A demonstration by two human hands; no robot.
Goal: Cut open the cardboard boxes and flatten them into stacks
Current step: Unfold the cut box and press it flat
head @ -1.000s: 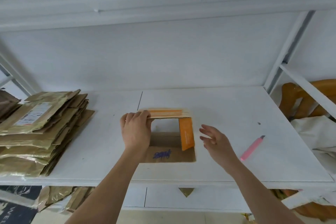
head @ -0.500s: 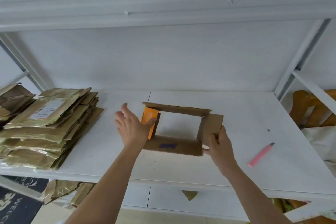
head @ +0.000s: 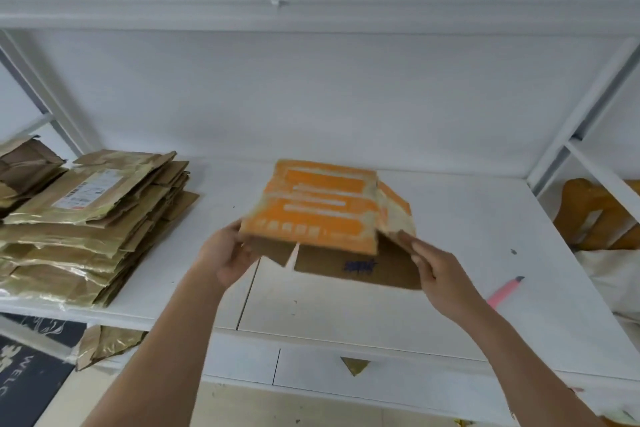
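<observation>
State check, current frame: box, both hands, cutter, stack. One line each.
cardboard box: opened out, lifted and tilted, not yet flat
left hand: grips box's left edge
right hand: fingers straight against box's right flap
pink cutter: lying on table, untouched
flattened stack: piled at table's left

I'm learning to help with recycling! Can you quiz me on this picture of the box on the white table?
1. True or false: both hands touch the orange-printed cardboard box.
2. What lies on the table to the right of the right hand? A) scissors B) pink box cutter C) tape roll
3. Fill in: the pile of flattened cardboard sits on the ____ side of the table.

Key
1. True: the left hand holds its left edge, and the right hand touches its right flap with straight fingers.
2. B, the pink box cutter.
3. left
</observation>
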